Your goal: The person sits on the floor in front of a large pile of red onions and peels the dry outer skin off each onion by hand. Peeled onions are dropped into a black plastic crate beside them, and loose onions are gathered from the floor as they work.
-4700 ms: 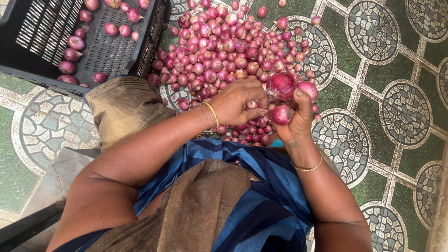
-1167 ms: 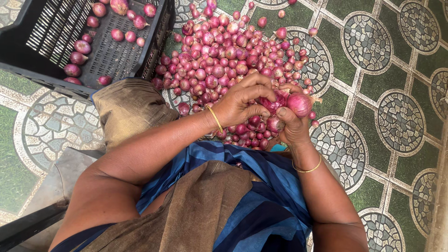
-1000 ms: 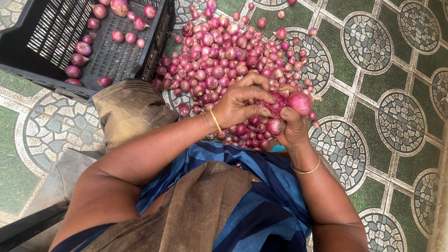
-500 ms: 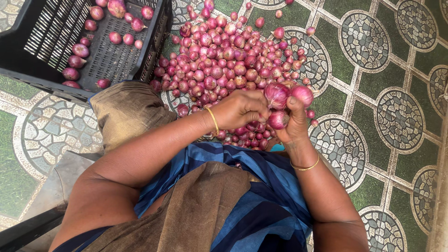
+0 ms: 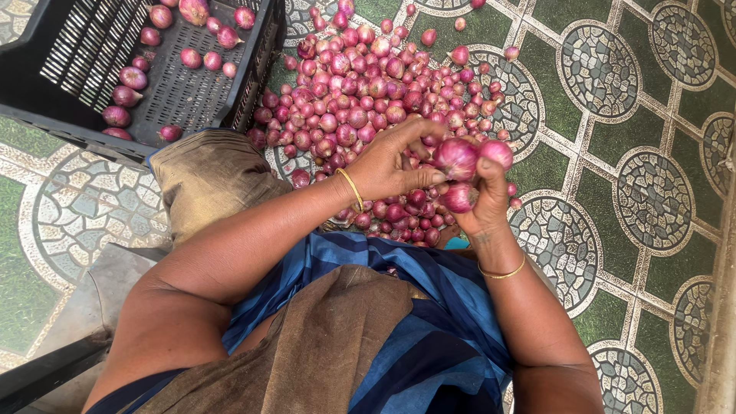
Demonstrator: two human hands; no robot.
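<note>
The right hand [image 5: 483,201] is closed around three round purple-red onions [image 5: 458,158] above the floor heap of small red onions [image 5: 368,100]; the left hand [image 5: 391,165] pinches the largest, seemingly by fingertips.

Patterned tile floor [image 5: 613,161], onion heap [image 5: 368,100], black crate [image 5: 153,84]

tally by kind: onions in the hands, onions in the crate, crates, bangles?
Onions held in the right hand: 3, with the left hand touching the top one
Onions in the black crate: about 13 in view
Black crates: 1
Gold bangles: 2, one per wrist
Total: about 19, leaving out the floor pile, too dense to count
</note>
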